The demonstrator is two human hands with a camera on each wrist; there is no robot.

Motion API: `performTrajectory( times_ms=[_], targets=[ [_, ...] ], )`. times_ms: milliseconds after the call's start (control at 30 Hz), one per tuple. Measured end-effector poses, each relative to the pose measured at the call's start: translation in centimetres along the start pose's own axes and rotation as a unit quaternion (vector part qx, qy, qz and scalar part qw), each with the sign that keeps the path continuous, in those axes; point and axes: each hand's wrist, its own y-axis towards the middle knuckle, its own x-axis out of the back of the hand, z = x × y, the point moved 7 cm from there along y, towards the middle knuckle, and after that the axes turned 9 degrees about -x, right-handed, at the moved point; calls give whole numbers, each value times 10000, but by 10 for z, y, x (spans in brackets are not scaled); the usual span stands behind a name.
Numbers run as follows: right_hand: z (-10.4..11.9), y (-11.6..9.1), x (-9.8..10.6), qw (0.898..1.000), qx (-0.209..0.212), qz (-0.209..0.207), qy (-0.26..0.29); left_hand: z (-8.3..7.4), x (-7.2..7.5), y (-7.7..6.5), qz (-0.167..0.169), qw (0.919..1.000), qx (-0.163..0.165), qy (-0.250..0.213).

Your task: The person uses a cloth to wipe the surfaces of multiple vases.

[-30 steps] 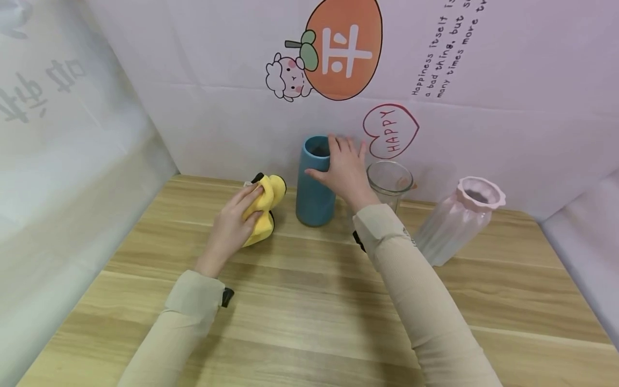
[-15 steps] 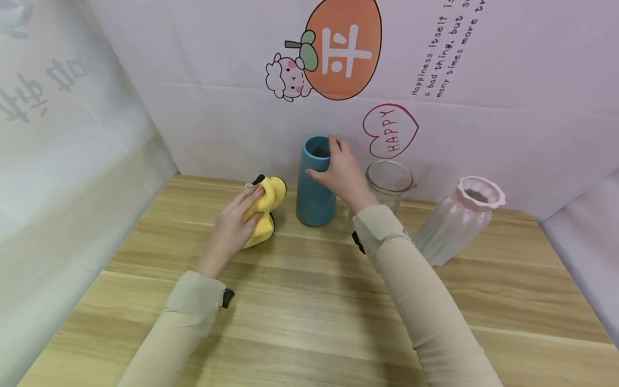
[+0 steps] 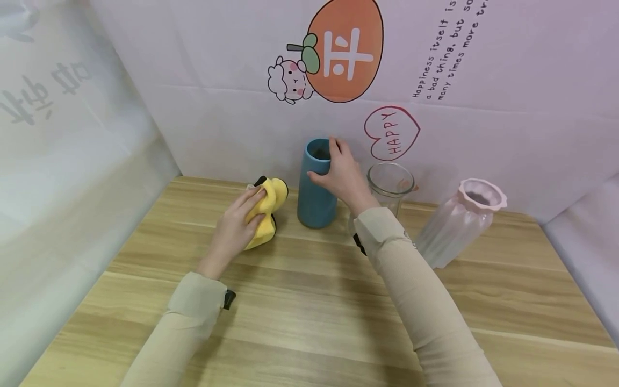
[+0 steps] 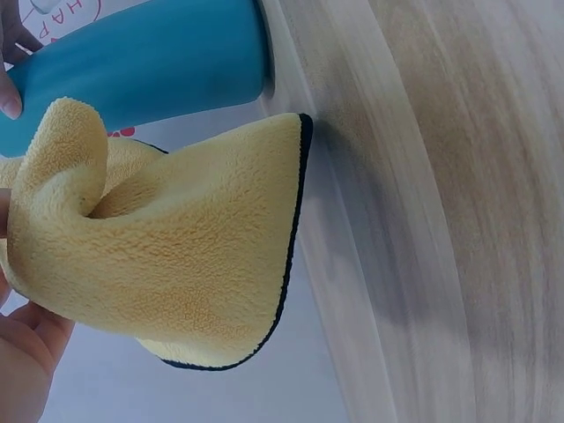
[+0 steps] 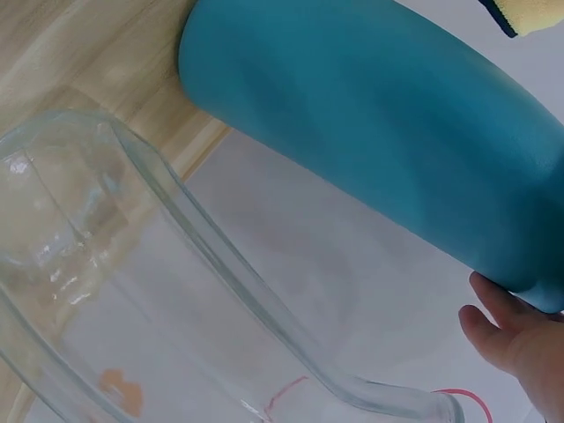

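A yellow cloth (image 3: 267, 207) with black edging is bunched in my left hand (image 3: 233, 226), thumb on its near side and fingers over the top. In the left wrist view the cloth (image 4: 194, 238) hangs over the wooden surface, with one fold sticking up. My right hand (image 3: 345, 180) grips the upper part of a tall blue vase (image 3: 316, 199), its fingers at the right of the rim and its thumb across the front. The vase stands upright close to the back wall. In the right wrist view the fingers lie against the top end of the vase (image 5: 370, 123).
Right of the blue vase stands a clear glass vase (image 3: 391, 185), partly hidden behind the right wrist. Farther right is a pink and white fluted vase (image 3: 456, 226). All stand on a wooden table (image 3: 290, 322) backed by a printed white cloth wall (image 3: 227, 123).
My right hand's spread fingers have drawn together at the vase rim. The left hand and the yellow cloth have hardly moved. The head view has shifted very slightly.
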Motion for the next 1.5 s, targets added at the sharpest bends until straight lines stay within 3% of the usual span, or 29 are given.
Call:
performTrajectory(
  times_ms=[667,1167,1500],
  targets=[
    [-3,-8,2,9998,198,33,43,-7,-1,2,-61,10000,3,-6],
    [0,-28,6,9972,729,133,-46,-8,-3,2,-84,10000,15,-44],
    [-1,-40,12,9959,861,283,6,-10,-3,5,-133,9999,-43,-51]
  ],
)
